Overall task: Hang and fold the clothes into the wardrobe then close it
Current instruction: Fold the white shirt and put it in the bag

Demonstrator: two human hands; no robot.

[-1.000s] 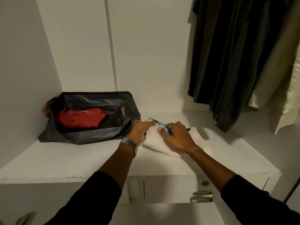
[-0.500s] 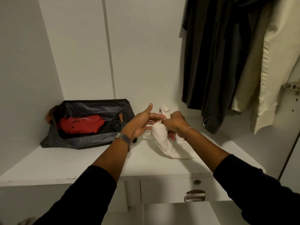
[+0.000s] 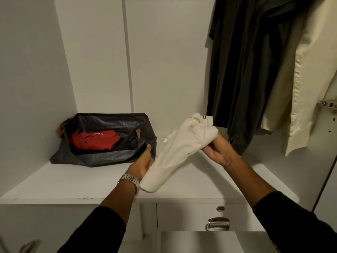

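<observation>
the left hand [image 3: 144, 164] grips the lower end of a cream garment [image 3: 179, 152], fingers curled around the bunched cloth, a metal watch [image 3: 129, 179] on its wrist. the right hand [image 3: 218, 149] grips the upper end of the same garment, thumb over the gathered fabric, a thin bracelet [image 3: 233, 160] at the wrist. the garment is stretched slantwise between the two hands, lifted above the shelf [image 3: 73, 181] near its front edge, its higher end crumpled with a small label showing at the top. both forearms come out of dark sleeves [image 3: 94, 229]. on the shelf towards its back left corner lies an open dark bag [image 3: 109, 156], just beside the left hand's fingertips, with a folded red shirt [image 3: 94, 141] inside it. above the right part of the shelf hang dark clothes [image 3: 242, 70], and next to them, further right, a pale cream garment on the rail side [image 3: 300, 88]; their hems end above the shelf's back right corner. under the front edge of the shelf is a drawer front [image 3: 182, 216] with a round lock [image 3: 221, 208] and a metal handle [image 3: 218, 224]. a hinge [image 3: 329, 105] shows at the right edge on the wardrobe side.
</observation>
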